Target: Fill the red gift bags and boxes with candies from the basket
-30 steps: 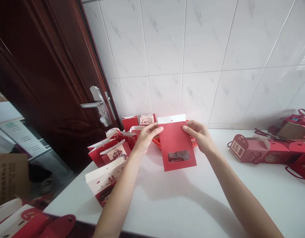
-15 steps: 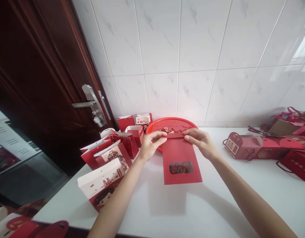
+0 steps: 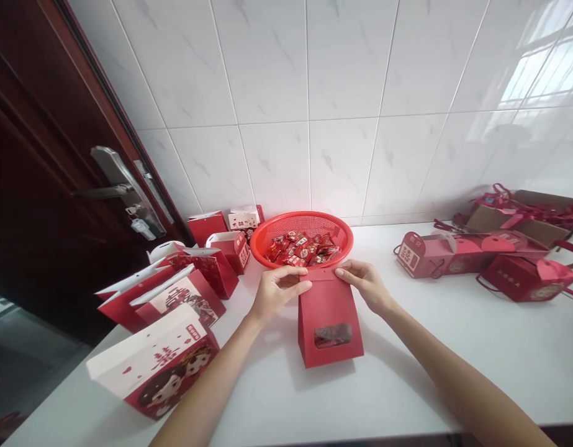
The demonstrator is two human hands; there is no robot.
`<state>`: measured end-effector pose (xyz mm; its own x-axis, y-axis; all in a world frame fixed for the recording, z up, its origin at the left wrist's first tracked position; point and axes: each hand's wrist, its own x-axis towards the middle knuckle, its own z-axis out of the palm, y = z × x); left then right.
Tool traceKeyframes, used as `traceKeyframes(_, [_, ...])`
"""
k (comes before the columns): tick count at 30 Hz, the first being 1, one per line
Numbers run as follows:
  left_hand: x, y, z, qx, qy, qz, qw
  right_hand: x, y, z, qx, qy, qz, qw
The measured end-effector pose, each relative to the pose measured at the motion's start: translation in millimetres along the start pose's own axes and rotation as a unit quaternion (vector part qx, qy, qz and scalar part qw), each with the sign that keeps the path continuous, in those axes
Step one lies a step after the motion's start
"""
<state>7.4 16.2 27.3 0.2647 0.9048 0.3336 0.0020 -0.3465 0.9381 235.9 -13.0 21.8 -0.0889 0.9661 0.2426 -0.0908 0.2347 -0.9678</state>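
A red paper bag [image 3: 330, 310] with a small clear window near its base is held upright over the white table, its top folded over. My left hand [image 3: 279, 290] pinches the upper left corner between thumb and fingers. At the upper right corner, my right hand [image 3: 366, 284] pinches the fold in the same way. Wrapped items show dimly through the window. Just behind the bag is a red plastic basket [image 3: 346, 239] holding many red wrapped sweets [image 3: 305, 249].
Several red and white gift bags [image 3: 149, 354] stand at the left of the table [image 3: 407, 391]. Red boxes [image 3: 426, 256] with cords lie at the right, near an open cardboard box [image 3: 537, 230] of ribbons. A dark door [image 3: 30, 124] is at the left.
The bag has come down and its side now shows, with both hands still at its top. The view has shifted right, and more of the basket's sweets are visible.
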Motion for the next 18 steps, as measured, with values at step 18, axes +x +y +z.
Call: traceKeyframes(18, [-14.5, -12.0, 31.4, 0.042, -0.094, -0.036, 0.994, -83.4, -52.1, -207.1, -0.324, 0.684, -0.096, 0.646])
